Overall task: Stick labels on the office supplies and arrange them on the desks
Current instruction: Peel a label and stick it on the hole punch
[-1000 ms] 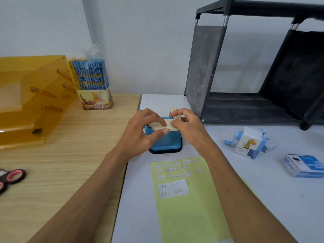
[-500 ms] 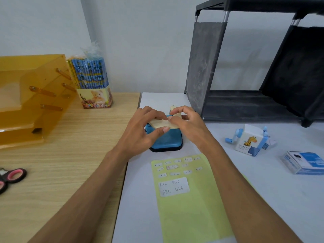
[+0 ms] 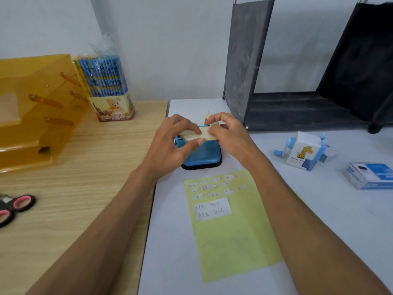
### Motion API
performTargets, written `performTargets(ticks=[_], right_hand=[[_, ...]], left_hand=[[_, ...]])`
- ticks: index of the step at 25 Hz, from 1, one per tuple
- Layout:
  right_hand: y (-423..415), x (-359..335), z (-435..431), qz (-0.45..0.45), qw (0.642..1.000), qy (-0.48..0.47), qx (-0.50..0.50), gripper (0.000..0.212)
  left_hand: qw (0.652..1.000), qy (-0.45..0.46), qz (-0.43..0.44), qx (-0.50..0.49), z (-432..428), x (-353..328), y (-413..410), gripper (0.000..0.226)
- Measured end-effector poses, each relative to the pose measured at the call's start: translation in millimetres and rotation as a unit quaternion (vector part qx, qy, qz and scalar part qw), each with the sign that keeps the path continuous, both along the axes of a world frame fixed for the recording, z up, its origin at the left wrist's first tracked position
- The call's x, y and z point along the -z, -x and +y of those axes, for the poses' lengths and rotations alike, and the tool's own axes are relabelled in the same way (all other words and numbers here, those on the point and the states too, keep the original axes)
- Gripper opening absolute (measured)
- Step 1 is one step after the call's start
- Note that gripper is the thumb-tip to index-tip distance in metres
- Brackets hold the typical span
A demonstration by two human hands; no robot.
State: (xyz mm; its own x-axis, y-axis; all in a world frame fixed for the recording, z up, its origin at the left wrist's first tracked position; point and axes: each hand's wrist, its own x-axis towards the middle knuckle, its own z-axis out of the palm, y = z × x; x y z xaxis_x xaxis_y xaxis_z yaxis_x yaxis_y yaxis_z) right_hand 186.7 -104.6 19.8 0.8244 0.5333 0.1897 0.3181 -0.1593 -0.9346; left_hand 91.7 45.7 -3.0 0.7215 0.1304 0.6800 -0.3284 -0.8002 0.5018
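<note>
Label strip (image 3: 203,135) pinched between hands (image 3: 170,145) (image 3: 230,137) half-hides the blue device (image 3: 204,156).

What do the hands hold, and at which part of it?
Both hold one pale strip: the left hand pinches its left end, the right hand its right end.

Likely an office, desks (image 3: 85,167), pencil box (image 3: 110,90), scissors (image 3: 14,206)

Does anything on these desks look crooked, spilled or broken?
Mildly: the yellow label sheet lies skewed on the white desk, its small labels in uneven rows. Nothing looks spilled or broken.
</note>
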Motion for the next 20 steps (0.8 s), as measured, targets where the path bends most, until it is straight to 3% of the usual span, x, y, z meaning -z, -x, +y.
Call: performTargets(ticks=[11, 15, 20], right_hand=[[8.0, 0.7, 1.8, -0.029, 0.999, 0.022, 0.025, 0.009], [20.0, -10.4, -3.6, -0.045, 0.995, 0.084, 0.025, 0.008], [34.1, -24.7, -21.3, -0.084, 0.976, 0.199, -0.032, 0.026]], left_hand=[[0.998, 0.058, 0.005, -0.035, -15.9, 3.7, 5.6, 0.023], [0.995, 0.049, 0.061, -0.056, -20.2, -12.4, 15.4, 0.02], [0.986, 0.017, 0.148, -0.079, -32.4, -29.4, 35.9, 0.016]])
